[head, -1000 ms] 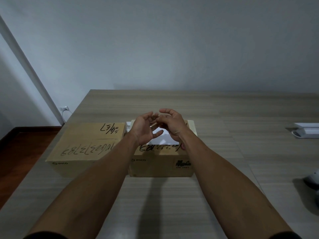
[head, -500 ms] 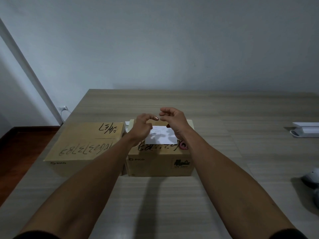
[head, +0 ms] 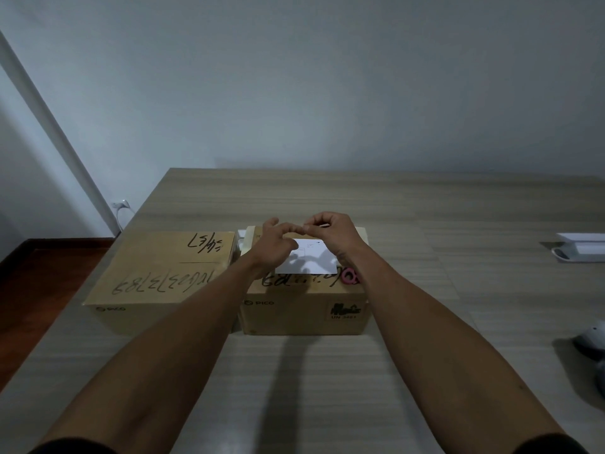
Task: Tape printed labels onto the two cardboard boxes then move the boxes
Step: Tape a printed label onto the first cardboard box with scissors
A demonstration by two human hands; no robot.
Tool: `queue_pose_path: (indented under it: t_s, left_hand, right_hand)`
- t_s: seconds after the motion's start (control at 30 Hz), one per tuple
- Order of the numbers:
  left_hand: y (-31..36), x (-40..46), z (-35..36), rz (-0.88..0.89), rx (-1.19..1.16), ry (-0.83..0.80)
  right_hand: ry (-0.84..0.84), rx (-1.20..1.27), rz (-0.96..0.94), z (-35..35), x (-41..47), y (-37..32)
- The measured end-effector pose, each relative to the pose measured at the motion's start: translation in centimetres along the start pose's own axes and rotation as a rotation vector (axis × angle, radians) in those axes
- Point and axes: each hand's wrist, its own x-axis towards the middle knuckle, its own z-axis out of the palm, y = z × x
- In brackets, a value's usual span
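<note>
Cardboard, two boxes side by side on the desk (head: 327, 371); the left box (head: 157, 273) carries only black handwriting on its lid, no label visible on it; the right box (head: 304, 309) has a white printed label (head: 312, 262) lying flat on its lid, near the far half, over more handwriting.

Both hands raised just above the label; left hand (head: 273, 247) with fingers (head: 288, 229) loosely curled, tips drawn toward the thumb; right hand (head: 334, 235) likewise, thumb and forefinger pinched together; the two sets of fingertips nearly meet. The pose suggests a strip of tape stretched or being peeled between them, but no tape shows against the dim light; cannot tell what, if anything, is pinched.

A pink ring (head: 349, 276), probably the tape roll, lies on the lid at the label's near right corner, close to the right wrist; kept within reach, presumably for further strips.

Judgement: taping of the right box's label is in hand; label seems laid loose so it can be fixed edge by edge; the left box is untouched; moving the boxes is not yet begun.

White objects sit at the desk's right edge (head: 582, 250); too small to identify.
</note>
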Motion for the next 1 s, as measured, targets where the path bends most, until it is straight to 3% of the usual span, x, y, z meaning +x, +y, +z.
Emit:
queue_pose_path:
  t_s: [0.17,0.3,0.5,0.67,1.0]
  left_hand:
    - [1.0,0.3,0.2,-0.064,-0.123,0.050]
    - [1.4,0.9,-0.2,-0.342,-0.398,0.067]
    - [2.0,0.8,-1.3,-0.667,-0.710,-0.114]
    - [2.5,0.6,-1.7,-0.752,-0.949,-0.085]
    - [3.3,0.6,-1.8,-0.877,-1.133,0.069]
  right_hand:
    - [-0.007,0.024,0.008,0.2,0.0,0.2]
    - [0.015,-0.013,0.005,0.3,0.0,0.3]
    - [-0.064,-0.084,0.001,0.0,0.1,0.4]
    - [-0.129,-0.105,-0.019,0.0,-0.3,0.5]
    - [-0.166,-0.148,-0.020,-0.6,-0.5,1.0]
